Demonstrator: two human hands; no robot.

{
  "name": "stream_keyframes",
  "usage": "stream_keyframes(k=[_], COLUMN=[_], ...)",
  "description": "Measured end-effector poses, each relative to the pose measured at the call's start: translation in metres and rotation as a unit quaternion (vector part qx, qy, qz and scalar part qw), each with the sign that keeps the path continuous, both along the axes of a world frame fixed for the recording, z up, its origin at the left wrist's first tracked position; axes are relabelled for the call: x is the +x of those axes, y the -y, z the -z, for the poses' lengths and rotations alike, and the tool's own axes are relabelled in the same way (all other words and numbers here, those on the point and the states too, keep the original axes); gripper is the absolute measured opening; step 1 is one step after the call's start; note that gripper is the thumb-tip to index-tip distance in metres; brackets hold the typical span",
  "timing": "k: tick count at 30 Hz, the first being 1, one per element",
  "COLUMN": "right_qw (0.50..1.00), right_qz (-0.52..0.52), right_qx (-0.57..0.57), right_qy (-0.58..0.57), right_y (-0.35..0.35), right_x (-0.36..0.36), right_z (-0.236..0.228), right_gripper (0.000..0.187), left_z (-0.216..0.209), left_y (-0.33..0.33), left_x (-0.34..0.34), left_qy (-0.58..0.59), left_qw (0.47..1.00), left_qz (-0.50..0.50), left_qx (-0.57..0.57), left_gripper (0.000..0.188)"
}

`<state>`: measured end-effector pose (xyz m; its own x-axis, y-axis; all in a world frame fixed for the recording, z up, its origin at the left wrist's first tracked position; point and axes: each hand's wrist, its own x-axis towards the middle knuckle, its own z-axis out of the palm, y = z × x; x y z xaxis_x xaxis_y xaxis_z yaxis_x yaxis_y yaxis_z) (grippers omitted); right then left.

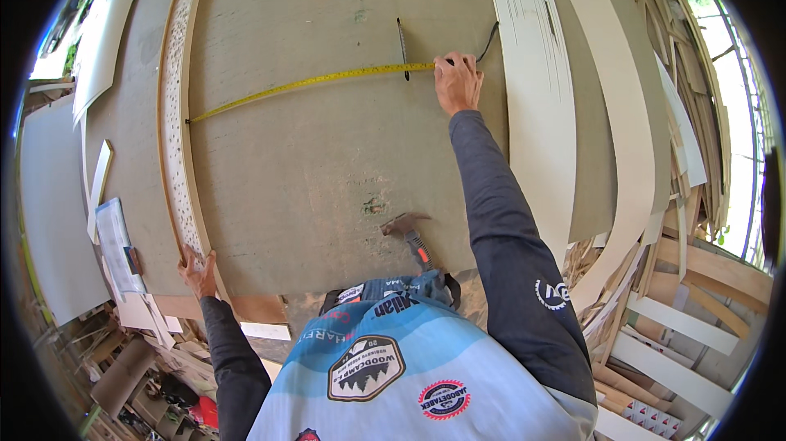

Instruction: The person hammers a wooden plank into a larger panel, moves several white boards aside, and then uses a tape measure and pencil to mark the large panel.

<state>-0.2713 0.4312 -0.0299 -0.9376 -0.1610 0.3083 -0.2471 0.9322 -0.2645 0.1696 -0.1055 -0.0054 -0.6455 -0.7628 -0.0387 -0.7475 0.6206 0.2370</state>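
In my right hand (458, 82) is a tape measure, its case mostly hidden by my fingers. Its yellow blade (311, 81) runs leftward across the large grey-green panel (327, 162) to the inner edge of a long narrow wooden piece (177, 113). That piece has a pale speckled face between raised wooden edges. My left hand (198, 271) grips its near end, fingers closed around it. A thin dark pencil-like stick (403, 48) lies just left of my right hand, crossing the blade. Close to my body rests a hammer (409, 236) with a dark, orange-marked handle.
Long white strips (536, 89) lie along the panel's right side. At the left are a pale sheet (61, 212) and a clear-covered pad (119, 244) with a small dark tool on it. Stacked boards and offcuts (679, 359) surround the panel on the lower right.
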Motion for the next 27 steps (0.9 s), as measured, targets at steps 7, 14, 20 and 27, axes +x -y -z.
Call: stream_keyframes(k=[7, 14, 20, 27], right_qw=[1.000, 1.000, 1.000, 1.000], right_qz=[-0.007, -0.007, -0.009, -0.014], right_qx=[0.005, 0.012, 0.004, 0.012], right_qy=[-0.003, -0.007, -0.008, -0.006], right_y=[0.005, 0.003, 0.002, 0.000], right_x=[0.000, 0.001, 0.000, -0.001], right_z=[0.002, 0.003, 0.002, 0.002], right_gripper=[0.010, 0.011, 0.011, 0.011], left_z=[0.006, 0.002, 0.000, 0.003], left_y=[0.011, 0.010, 0.007, 0.010], left_x=[0.005, 0.004, 0.003, 0.004], left_qy=[0.010, -0.005, -0.028, -0.024], left_qw=[1.000, 1.000, 0.999, 0.999], left_qz=[0.003, 0.026, 0.014, 0.028], left_qx=[-0.002, 0.007, 0.031, 0.011], left_gripper=[0.083, 0.084, 0.084, 0.084])
